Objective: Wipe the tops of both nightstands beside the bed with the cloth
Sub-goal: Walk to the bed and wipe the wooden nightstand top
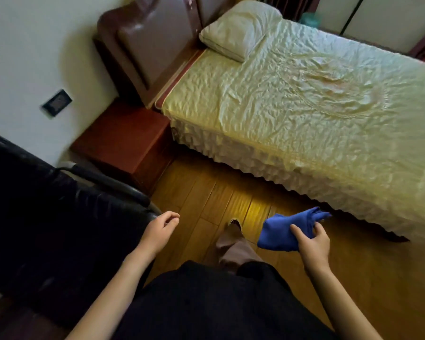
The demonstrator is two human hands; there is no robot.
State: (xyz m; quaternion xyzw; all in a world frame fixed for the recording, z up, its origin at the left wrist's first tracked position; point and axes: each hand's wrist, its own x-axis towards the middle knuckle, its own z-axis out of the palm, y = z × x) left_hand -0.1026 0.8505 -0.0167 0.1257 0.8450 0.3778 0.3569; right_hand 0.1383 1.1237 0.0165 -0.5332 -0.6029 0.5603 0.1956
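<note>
A blue cloth (pixel 284 229) hangs crumpled over the wooden floor, gripped by my right hand (pixel 312 244) at lower centre right. My left hand (pixel 158 230) hovers empty with fingers loosely curled, close to a black chair arm. One reddish-brown nightstand (pixel 123 136) stands against the wall, left of the bed (pixel 304 106) and well ahead of both hands. Its top looks bare. A second nightstand is not visible; the bed's far side is out of sight.
A black chair (pixel 47 217) with a tubular arm fills the left side, close to the nightstand. A strip of wooden floor (pixel 206 192) runs between chair and bed skirt. My leg and foot (pixel 233 231) stand on it. A dark wall socket (pixel 57 102) sits above the nightstand.
</note>
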